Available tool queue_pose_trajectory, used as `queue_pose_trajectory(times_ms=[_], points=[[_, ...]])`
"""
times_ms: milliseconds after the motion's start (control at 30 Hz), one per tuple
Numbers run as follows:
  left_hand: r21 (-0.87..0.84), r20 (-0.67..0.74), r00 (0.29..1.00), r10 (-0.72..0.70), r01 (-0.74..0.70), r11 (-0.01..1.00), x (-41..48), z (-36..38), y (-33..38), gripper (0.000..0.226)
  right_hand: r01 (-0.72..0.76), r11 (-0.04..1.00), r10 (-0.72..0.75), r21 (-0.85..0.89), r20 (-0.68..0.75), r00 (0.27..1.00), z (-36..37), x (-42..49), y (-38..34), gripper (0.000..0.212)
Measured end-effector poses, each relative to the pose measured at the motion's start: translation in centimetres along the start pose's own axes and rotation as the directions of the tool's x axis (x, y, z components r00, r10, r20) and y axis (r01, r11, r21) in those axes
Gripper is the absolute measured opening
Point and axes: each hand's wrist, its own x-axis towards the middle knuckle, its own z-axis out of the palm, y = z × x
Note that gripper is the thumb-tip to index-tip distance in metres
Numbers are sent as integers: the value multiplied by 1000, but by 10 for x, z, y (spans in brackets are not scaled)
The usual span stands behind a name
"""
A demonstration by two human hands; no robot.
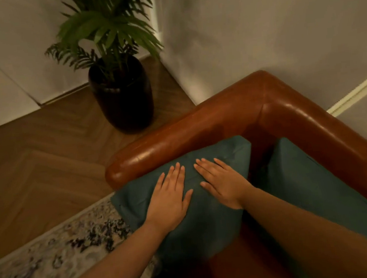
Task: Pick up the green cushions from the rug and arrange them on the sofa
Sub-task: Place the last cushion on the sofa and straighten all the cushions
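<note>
A green cushion (212, 224) leans against the left armrest of the brown leather sofa (271, 104). My left hand (169, 199) lies flat on its face with straight fingers. My right hand (221, 182) presses flat beside it, fingers spread. A second green cushion (307, 184) stands along the sofa's backrest to the right, partly behind my right forearm.
A patterned rug (54, 258) lies at the lower left beside the sofa. A dark vase with a leafy plant (123, 95) stands on the wood floor (33, 159) in the corner, close to the armrest. White walls run behind the sofa.
</note>
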Motion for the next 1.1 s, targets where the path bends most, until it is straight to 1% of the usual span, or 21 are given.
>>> queue_pose_trajectory(times_ms=[67,167,267,333,433,500,533,600,700,800,900,1000,1100], points=[[-9,0,1000,-31,31,999,1,7,2,63,-47,999,47,-3,-24,999,16,1,0,66],[-6,-1,998,-65,65,998,1,13,6,61,-100,995,99,-12,-18,995,30,3,3,62],[22,-1,997,-80,80,997,3,11,8,61,-93,995,92,-23,-36,995,30,5,5,62],[16,-30,992,-123,124,992,4,6,9,60,-81,996,78,-33,-81,994,27,7,6,61],[1,-65,969,-238,239,971,-2,-4,6,61,-77,997,72,-19,-185,980,16,12,2,54],[-14,-61,951,-303,302,953,-10,-9,-1,65,-108,994,100,-17,-266,959,10,16,2,50],[-23,-49,942,-331,330,944,-14,-11,-5,67,-143,990,134,-10,-282,950,8,17,3,51],[-33,-27,926,-376,376,926,-21,-9,-14,70,-200,980,192,-4,-255,948,7,18,6,53],[-30,25,912,-409,409,912,-27,-2,-14,66,-211,977,202,-28,-191,961,15,16,8,54],[-42,33,905,-424,425,904,-33,6,-12,64,-216,974,205,-65,-143,968,22,15,4,54],[-82,30,896,-443,444,892,-36,5,-16,71,-209,977,200,-51,-144,969,19,16,4,56],[-121,35,864,-502,502,856,-33,-6,-22,81,-200,980,195,-7,-201,960,7,21,9,62],[-135,26,853,-520,519,844,-36,-9,-24,84,-245,970,238,4,-240,941,0,22,20,65]])
